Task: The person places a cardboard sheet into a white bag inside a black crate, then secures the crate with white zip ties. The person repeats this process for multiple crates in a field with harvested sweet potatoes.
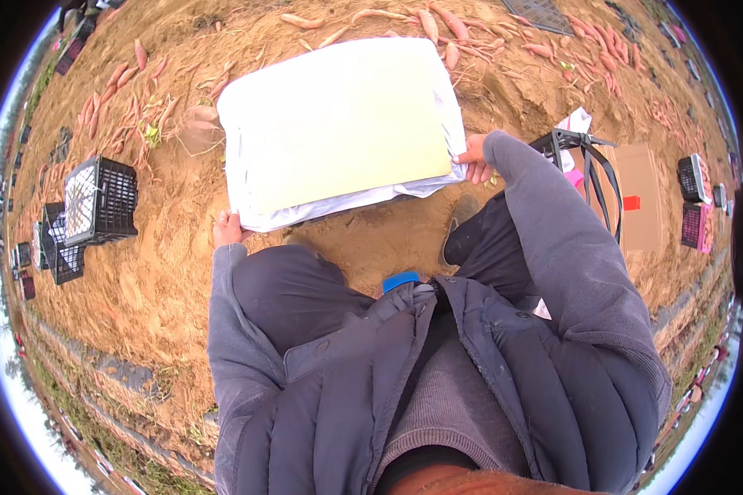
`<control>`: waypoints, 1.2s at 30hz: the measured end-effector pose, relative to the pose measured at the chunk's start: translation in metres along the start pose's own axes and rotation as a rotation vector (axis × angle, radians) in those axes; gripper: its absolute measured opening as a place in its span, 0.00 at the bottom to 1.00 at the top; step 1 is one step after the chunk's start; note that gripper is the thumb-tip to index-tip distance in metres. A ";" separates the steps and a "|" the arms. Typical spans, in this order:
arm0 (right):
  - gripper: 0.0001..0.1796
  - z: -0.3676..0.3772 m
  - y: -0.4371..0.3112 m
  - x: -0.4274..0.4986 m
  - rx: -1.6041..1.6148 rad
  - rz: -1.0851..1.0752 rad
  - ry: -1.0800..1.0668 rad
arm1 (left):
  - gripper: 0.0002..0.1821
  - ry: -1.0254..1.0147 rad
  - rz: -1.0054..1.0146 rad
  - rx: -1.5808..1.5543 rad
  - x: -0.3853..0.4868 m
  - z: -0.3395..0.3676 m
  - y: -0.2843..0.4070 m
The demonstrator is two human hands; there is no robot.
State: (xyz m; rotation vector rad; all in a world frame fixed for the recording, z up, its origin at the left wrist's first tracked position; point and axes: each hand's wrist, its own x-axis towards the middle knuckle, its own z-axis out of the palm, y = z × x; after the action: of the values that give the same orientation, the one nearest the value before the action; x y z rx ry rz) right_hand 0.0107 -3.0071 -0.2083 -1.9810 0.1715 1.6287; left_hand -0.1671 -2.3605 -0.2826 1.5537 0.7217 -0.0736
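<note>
A pale yellow sheet (353,145), washed out by glare, lies flat before me on a white plastic liner (263,221). Below the liner's near side, a dark edge shows, perhaps a crate's; what lies beneath is hidden. My left hand (228,228) pinches the liner at its near left corner. At the right edge, my right hand (475,159) grips the liner, its fingertips close to the sheet's side. My knees are spread on either side of the near edge.
Dug sweet potatoes (452,25) lie on sandy soil beyond and to both sides. Black plastic crates (102,201) stand at left. On the right are a cardboard piece (641,198) and a black frame with straps (600,167). A blue cap (400,281) shows between my legs.
</note>
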 end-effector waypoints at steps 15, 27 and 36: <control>0.16 -0.005 -0.011 -0.038 0.557 -0.369 0.092 | 0.07 0.119 -0.273 -0.068 0.012 -0.002 0.085; 0.14 -0.033 0.003 -0.046 0.413 -0.254 0.226 | 0.15 0.415 0.536 1.059 -0.065 0.042 0.144; 0.30 -0.049 -0.003 -0.051 0.413 -0.243 0.306 | 0.34 -0.578 1.282 1.577 -0.170 0.262 0.166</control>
State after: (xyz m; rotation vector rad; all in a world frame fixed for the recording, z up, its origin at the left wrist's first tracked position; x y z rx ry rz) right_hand 0.0411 -3.0413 -0.1550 -1.8302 0.3387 1.0354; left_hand -0.1256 -2.6577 -0.0958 2.9554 -1.2246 -0.1294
